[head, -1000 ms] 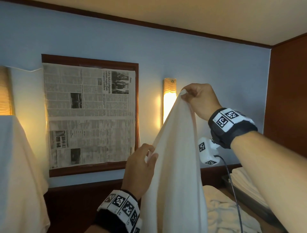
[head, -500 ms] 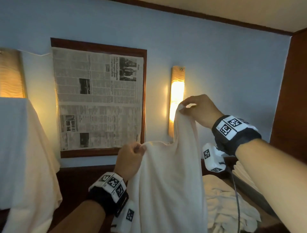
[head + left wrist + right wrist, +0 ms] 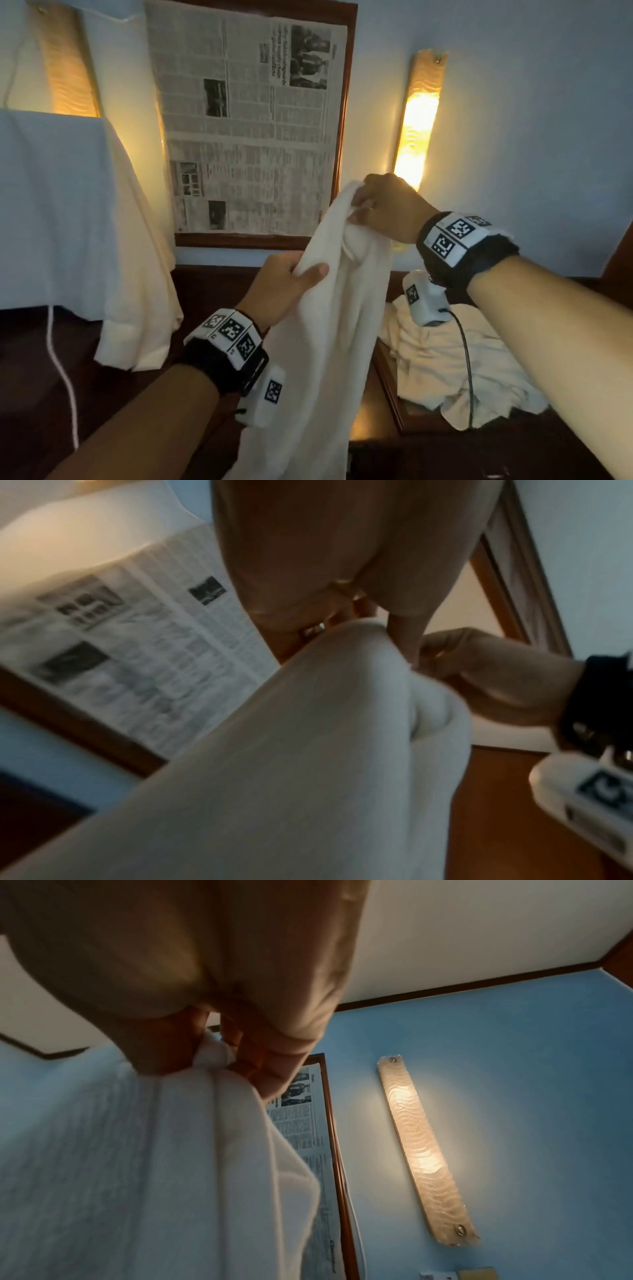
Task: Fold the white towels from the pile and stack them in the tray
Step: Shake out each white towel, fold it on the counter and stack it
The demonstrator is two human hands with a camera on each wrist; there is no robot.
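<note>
A white towel (image 3: 329, 335) hangs in the air in front of me, held by both hands. My right hand (image 3: 373, 205) pinches its top corner, seen close in the right wrist view as the towel (image 3: 154, 1164) under my right hand (image 3: 212, 1047). Lower and to the left, my left hand (image 3: 291, 277) grips the towel's edge, thumb on the front. In the left wrist view the towel (image 3: 308, 750) rises from my left hand (image 3: 342, 561) toward my right hand (image 3: 479, 674). A crumpled pile of white towels (image 3: 455, 363) lies on the dark surface at the right.
A framed newspaper (image 3: 250, 120) hangs on the blue wall between two lit wall lamps (image 3: 416, 120). At the left stands something draped in white cloth (image 3: 68, 212), with a white cord (image 3: 61, 377) hanging beside it. A dark wooden surface (image 3: 479, 452) lies under the pile.
Both hands have come down with the towel and drawn closer together. My left hand has shifted its hold on the edge; the view has tilted downward.
</note>
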